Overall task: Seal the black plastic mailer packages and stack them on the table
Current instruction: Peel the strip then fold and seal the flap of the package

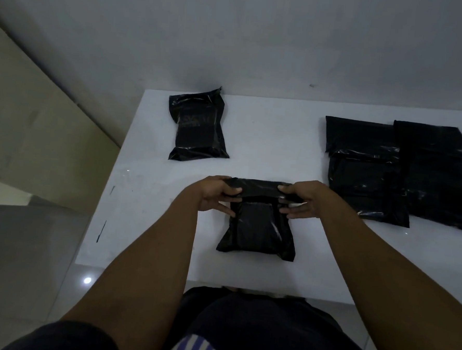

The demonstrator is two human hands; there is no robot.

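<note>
A black plastic mailer point(257, 230) was laid flat on the white bench point(267, 139), near the front edge and about at its middle. A bulky content was outlined under the film. The far end of this mailer was folded over toward the near side, and the fold was held at both ends. The left grip point(218, 194) was pinched on the left end of the fold with its fingers curled round the plastic. The right grip point(301, 199) was pinched in the same way on the right end. Both forearms were stretched out over the near edge of the bench.

A second packed mailer point(199, 127) was seen lying alone at the far left of the bench, well apart from the one being held. At the right side, a pile of black mailers point(371, 170) was spread flat, the pieces overlapping one another and reaching past the right border of the view. A grey wall point(232, 39) was seen behind the bench.
</note>
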